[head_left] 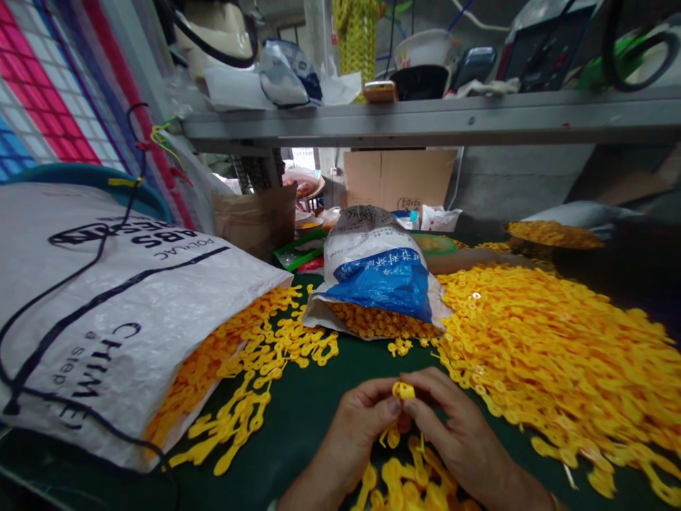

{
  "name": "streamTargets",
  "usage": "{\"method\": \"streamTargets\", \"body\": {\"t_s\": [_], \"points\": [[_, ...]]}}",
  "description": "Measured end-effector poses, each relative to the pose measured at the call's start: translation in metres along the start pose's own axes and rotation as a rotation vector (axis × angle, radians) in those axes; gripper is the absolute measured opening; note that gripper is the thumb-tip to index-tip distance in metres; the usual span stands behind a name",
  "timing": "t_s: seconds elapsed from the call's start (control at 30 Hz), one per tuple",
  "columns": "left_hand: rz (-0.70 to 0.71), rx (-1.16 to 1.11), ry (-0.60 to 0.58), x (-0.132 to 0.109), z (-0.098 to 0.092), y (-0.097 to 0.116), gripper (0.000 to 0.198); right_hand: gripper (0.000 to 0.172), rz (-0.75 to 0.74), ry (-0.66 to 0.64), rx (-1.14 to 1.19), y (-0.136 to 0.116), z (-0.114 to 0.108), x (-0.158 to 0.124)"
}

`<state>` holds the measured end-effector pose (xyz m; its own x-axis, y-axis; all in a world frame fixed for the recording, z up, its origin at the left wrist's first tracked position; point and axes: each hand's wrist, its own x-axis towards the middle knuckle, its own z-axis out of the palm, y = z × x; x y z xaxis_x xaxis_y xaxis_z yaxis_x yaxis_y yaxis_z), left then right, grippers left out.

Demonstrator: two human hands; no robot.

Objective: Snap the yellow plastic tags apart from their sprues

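Both hands meet low in the middle of the head view, over a dark green table (287, 419). My left hand (356, 433) and my right hand (460, 433) pinch a small yellow plastic piece (404, 392) between thumbs and fingers. The piece is bent into a loop, and thin yellow strips hang below it. Under my wrists lies a small heap of yellow plastic pieces (409, 482). To the right spreads a large pile of flat yellow pieces with round ends (553, 341).
At left a big white sack (106, 298) lies open, spilling yellow pieces (250, 397). A blue and white bag (380, 277) holds small yellow parts. Above runs a grey metal shelf (425, 121) with a phone (380, 91). Behind stands a cardboard box (399, 177). A black cord (101, 245) crosses the sack.
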<state>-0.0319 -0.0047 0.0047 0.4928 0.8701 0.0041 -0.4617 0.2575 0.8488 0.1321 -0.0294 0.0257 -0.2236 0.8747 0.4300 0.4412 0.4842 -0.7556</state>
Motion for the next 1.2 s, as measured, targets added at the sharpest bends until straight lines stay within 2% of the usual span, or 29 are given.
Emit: {"method": "streamTargets", "body": {"t_s": [0.2, 0.4, 0.67, 0.8, 0.87, 0.93, 1.0, 1.03, 1.07, 1.1, 1.2], "points": [[0.018, 0.148, 0.021, -0.003, 0.003, 0.001, 0.028, 0.021, -0.041, 0.012, -0.111, 0.002, 0.005, -0.002], [0.148, 0.528, 0.108, -0.008, 0.011, 0.008, 0.026, 0.022, -0.094, 0.039, -0.196, 0.006, 0.006, -0.005], [0.235, 0.737, 0.08, -0.014, 0.015, 0.009, 0.029, 0.021, -0.099, 0.056, -0.205, 0.003, 0.011, -0.005], [0.234, 0.716, 0.098, -0.012, 0.02, 0.013, 0.028, 0.021, -0.059, 0.084, -0.166, -0.009, 0.006, 0.001], [0.185, 0.628, 0.11, -0.014, 0.021, 0.022, 0.028, 0.024, -0.003, 0.018, -0.154, -0.016, -0.007, 0.003], [0.101, 0.528, 0.123, -0.022, 0.02, 0.034, 0.03, 0.034, 0.037, -0.136, -0.151, -0.021, -0.027, -0.003], [0.003, 0.51, 0.151, -0.037, 0.015, 0.045, 0.032, 0.065, 0.054, -0.293, -0.194, -0.022, -0.049, -0.019], [-0.038, 0.562, 0.168, -0.047, 0.012, 0.048, 0.031, 0.084, 0.049, -0.383, -0.224, -0.021, -0.059, -0.03], [-0.061, 0.645, 0.173, -0.058, 0.008, 0.049, 0.029, 0.094, 0.069, -0.433, -0.262, -0.019, -0.067, -0.043], [-0.062, 0.748, 0.171, -0.068, 0.004, 0.048, 0.028, 0.098, 0.072, -0.446, -0.289, -0.017, -0.072, -0.056], [0.068, 1.06, 0.135, -0.091, -0.008, 0.028, 0.028, 0.085, 0.039, -0.49, -0.325, -0.004, -0.072, -0.09]]}}
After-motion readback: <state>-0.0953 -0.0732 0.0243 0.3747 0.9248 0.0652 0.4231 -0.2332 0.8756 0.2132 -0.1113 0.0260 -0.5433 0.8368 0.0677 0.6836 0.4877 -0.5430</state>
